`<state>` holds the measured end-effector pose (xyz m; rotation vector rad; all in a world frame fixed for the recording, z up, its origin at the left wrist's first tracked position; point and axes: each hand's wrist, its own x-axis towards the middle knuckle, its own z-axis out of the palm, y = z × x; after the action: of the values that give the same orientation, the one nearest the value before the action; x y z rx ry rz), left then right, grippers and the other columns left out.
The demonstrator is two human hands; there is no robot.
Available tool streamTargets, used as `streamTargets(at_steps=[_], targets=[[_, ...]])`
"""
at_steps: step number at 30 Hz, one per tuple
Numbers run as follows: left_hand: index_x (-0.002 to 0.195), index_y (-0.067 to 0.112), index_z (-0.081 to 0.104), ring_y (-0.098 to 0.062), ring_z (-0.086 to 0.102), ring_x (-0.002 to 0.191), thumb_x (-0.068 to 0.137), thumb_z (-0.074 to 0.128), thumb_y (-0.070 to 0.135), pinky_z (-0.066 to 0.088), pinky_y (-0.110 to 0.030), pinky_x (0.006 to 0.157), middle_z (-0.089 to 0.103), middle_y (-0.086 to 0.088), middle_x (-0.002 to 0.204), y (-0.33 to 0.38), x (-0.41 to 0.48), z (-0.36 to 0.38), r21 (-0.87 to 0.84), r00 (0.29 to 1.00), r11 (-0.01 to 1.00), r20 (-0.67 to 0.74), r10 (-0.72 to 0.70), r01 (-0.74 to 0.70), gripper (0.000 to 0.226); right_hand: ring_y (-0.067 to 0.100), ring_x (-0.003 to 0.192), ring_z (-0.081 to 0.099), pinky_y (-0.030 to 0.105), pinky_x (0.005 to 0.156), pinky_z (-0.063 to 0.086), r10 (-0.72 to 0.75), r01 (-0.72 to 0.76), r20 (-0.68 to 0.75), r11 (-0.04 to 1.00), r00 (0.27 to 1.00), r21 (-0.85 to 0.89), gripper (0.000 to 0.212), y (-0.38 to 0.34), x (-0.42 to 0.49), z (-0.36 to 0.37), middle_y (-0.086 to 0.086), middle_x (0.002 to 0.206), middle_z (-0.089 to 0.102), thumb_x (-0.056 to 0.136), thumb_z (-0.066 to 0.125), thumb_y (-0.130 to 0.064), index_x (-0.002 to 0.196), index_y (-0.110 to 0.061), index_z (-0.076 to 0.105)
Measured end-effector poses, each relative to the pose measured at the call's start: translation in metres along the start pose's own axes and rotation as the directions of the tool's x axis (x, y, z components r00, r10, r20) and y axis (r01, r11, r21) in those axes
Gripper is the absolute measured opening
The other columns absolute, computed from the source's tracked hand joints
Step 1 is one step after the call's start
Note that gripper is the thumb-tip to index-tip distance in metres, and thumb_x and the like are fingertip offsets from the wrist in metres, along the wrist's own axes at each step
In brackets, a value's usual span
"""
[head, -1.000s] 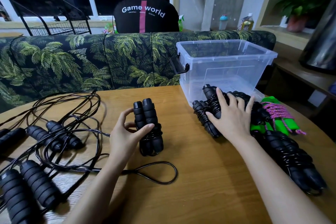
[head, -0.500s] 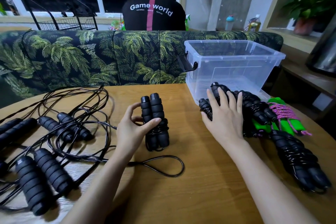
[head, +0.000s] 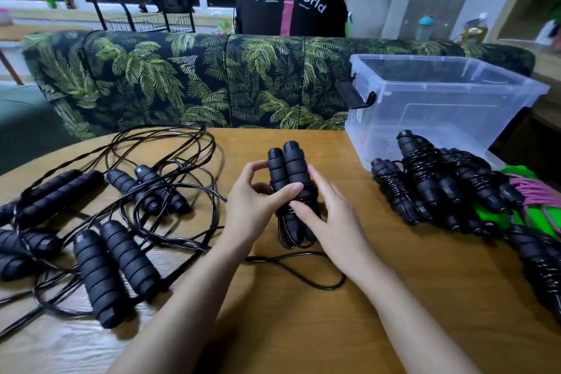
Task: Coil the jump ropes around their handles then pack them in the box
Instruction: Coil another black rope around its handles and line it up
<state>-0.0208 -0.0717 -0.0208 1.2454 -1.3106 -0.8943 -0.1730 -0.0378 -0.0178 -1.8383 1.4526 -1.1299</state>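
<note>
Black handles (head: 288, 170) stand apart from the box (head: 431, 106), left hand (head: 252, 212) gripping them, right hand (head: 334, 225) touching straight-fingered.

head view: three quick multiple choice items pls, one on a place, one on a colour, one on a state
1. Where is the box? A on a shelf; B on the table; C on the floor.
2. What colour are the far-right handles? A red; B green; C white.
3. What is the left hand doing? A lying flat; B reaching into the box; C gripping the handle pair.

1 B, its base sits on the wood at the far right. 2 B, bright green shows under the pink cord. 3 C, thumb and fingers curl round the pair.
</note>
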Motion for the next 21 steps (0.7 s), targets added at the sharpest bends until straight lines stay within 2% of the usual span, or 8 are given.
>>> streamTargets(at_steps=[2, 4, 8, 14, 16, 18, 19, 21], targets=[[0.111, 0.041, 0.059, -0.008, 0.065, 0.069, 0.053, 0.082, 0.060, 0.055, -0.034, 0.073, 0.072, 0.004, 0.072, -0.002, 0.001, -0.001, -0.004, 0.999, 1.000, 0.046, -0.003, 0.004, 0.065, -0.030, 0.106, 0.040, -0.002, 0.085, 0.032, 0.033, -0.033, 0.010, 0.994, 0.999, 0.105, 0.065, 0.007, -0.001, 0.002, -0.019, 0.127, 0.050, 0.095, 0.062, -0.026, 0.151, -0.031, 0.030], [0.117, 0.035, 0.060, -0.009, 0.063, 0.069, 0.063, 0.083, 0.047, 0.053, -0.033, 0.075, 0.071, -0.003, 0.072, -0.003, 0.002, -0.004, -0.024, 0.993, 1.000, 0.113, 0.016, -0.014, 0.060, -0.027, 0.114, 0.040, 0.000, 0.091, 0.033, 0.072, -0.075, 0.018, 0.975, 0.997, 0.210, 0.063, 0.012, -0.003, 0.001, -0.018, 0.137, 0.048, 0.096, 0.061, -0.024, 0.150, -0.032, 0.030], [0.132, 0.024, 0.054, -0.017, 0.065, 0.081, 0.076, 0.081, 0.027, 0.053, -0.038, 0.089, 0.070, -0.016, 0.081, -0.003, 0.003, -0.015, -0.142, 0.951, 0.990, 0.304, 0.062, -0.019, 0.063, -0.010, 0.133, 0.040, 0.019, 0.112, 0.033, 0.099, -0.115, 0.064, 0.929, 0.993, 0.350, 0.064, 0.016, -0.006, -0.004, -0.021, 0.147, 0.043, 0.093, 0.058, -0.033, 0.150, -0.036, 0.029], [0.137, 0.021, 0.048, -0.015, 0.066, 0.083, 0.079, 0.069, 0.015, 0.052, -0.025, 0.084, 0.071, -0.003, 0.082, 0.004, 0.001, -0.024, -0.230, 0.913, 0.973, 0.392, 0.113, -0.022, 0.062, -0.006, 0.134, 0.041, 0.034, 0.117, 0.033, 0.121, -0.163, 0.119, 0.872, 0.986, 0.462, 0.066, 0.017, -0.008, -0.009, -0.022, 0.147, 0.045, 0.091, 0.051, -0.042, 0.152, -0.033, 0.029], [0.136, 0.021, 0.049, -0.015, 0.067, 0.080, 0.078, 0.069, 0.014, 0.053, -0.024, 0.082, 0.072, -0.005, 0.082, 0.005, 0.000, -0.023, -0.247, 0.921, 0.969, 0.372, 0.117, -0.023, 0.062, -0.014, 0.130, 0.039, 0.023, 0.115, 0.032, 0.123, -0.161, 0.115, 0.884, 0.986, 0.438, 0.061, 0.017, -0.007, -0.008, -0.024, 0.147, 0.041, 0.095, 0.047, -0.039, 0.153, -0.032, 0.027], [0.133, 0.025, 0.051, -0.016, 0.068, 0.081, 0.077, 0.071, 0.014, 0.053, -0.026, 0.082, 0.072, -0.007, 0.082, 0.005, -0.002, -0.020, -0.247, 0.933, 0.969, 0.341, 0.116, -0.030, 0.061, -0.028, 0.121, 0.035, 0.005, 0.106, 0.029, 0.106, -0.115, 0.046, 0.928, 0.993, 0.353, 0.053, 0.017, -0.007, -0.004, -0.022, 0.148, 0.038, 0.102, 0.044, -0.029, 0.152, -0.030, 0.028], [0.132, 0.027, 0.053, -0.016, 0.068, 0.082, 0.076, 0.073, 0.016, 0.054, -0.028, 0.084, 0.072, -0.010, 0.082, 0.004, -0.002, -0.018, -0.241, 0.939, 0.970, 0.322, 0.118, -0.039, 0.061, -0.030, 0.118, 0.033, 0.000, 0.100, 0.028, 0.087, -0.077, -0.023, 0.957, 0.996, 0.281, 0.050, 0.017, -0.008, -0.002, -0.018, 0.148, 0.039, 0.103, 0.044, -0.024, 0.151, -0.030, 0.030], [0.130, 0.029, 0.055, -0.018, 0.067, 0.082, 0.075, 0.076, 0.018, 0.054, -0.033, 0.086, 0.071, -0.014, 0.082, 0.003, -0.004, -0.016, -0.233, 0.950, 0.971, 0.285, 0.126, -0.059, 0.060, -0.024, 0.117, 0.038, -0.001, 0.094, 0.030, 0.013, 0.007, -0.158, 0.992, 0.987, 0.126, 0.048, 0.018, -0.010, 0.001, -0.013, 0.141, 0.043, 0.103, 0.046, -0.018, 0.147, -0.034, 0.036]])
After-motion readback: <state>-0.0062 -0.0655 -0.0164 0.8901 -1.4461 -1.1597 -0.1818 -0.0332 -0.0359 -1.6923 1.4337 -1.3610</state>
